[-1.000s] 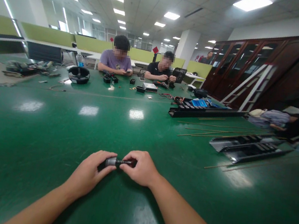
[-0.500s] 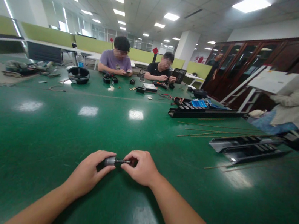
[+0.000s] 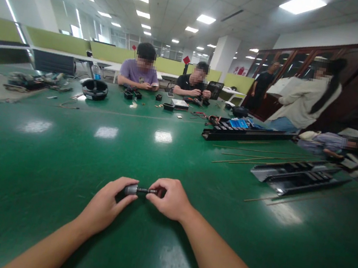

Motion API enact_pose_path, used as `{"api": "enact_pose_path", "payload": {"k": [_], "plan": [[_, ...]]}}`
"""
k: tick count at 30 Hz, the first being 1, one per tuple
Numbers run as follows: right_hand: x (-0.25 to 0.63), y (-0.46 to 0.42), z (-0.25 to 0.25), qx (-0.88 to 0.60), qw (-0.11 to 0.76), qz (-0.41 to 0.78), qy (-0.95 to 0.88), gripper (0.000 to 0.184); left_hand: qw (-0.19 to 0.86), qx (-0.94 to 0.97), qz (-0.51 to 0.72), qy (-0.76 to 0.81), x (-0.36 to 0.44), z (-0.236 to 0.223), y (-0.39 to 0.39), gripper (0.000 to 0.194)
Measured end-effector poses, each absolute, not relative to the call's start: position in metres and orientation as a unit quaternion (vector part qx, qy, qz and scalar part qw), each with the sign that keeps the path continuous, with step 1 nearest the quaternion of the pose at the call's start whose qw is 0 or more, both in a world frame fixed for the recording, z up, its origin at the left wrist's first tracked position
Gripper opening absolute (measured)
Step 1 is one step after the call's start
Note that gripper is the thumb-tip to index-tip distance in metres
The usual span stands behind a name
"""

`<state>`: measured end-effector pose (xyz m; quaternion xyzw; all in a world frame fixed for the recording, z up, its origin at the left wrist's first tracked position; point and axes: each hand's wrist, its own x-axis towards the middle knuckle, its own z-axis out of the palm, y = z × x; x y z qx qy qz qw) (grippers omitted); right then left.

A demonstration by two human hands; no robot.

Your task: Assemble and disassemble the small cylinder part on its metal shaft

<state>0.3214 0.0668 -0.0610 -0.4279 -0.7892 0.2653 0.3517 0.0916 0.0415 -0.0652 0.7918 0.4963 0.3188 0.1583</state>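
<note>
My left hand (image 3: 105,206) is closed round a short silver-and-black cylinder (image 3: 131,189), gripping it between thumb and fingers. From the cylinder's right end a thin dark metal shaft (image 3: 144,190) runs across to my right hand (image 3: 169,200). The thumb and index finger of that hand pinch the shaft's far end. Something dark reddish shows inside the curled right fingers, but most of it is hidden. Both hands are just above or resting on the green tabletop (image 3: 56,168); I cannot tell which.
Black metal channels (image 3: 305,178) and thin brass-coloured rods (image 3: 247,157) lie to the right. Farther back is a long black tray (image 3: 247,135) with blue pieces. Two people sit across the table near small black boxes (image 3: 168,107). More people are at the right by the cabinets.
My hands and the held piece have shifted up very slightly, with the same grips. At the right, the person in the light top has moved back, and a bending person now shows.
</note>
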Motion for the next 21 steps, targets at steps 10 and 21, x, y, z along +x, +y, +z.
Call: {"api": "enact_pose_path", "payload": {"k": [10,21], "plan": [[0.323,0.0679,-0.061,-0.436,0.353,0.265,-0.784,0.009,0.174,0.789,0.319,0.496,0.0933,-0.0654,0.0427,0.032],[0.3238,0.0676,-0.0603,-0.432,0.359,0.262,-0.785,0.008,0.167,0.788,0.33,0.492,0.0923,-0.0662,0.0424,0.033]]}}
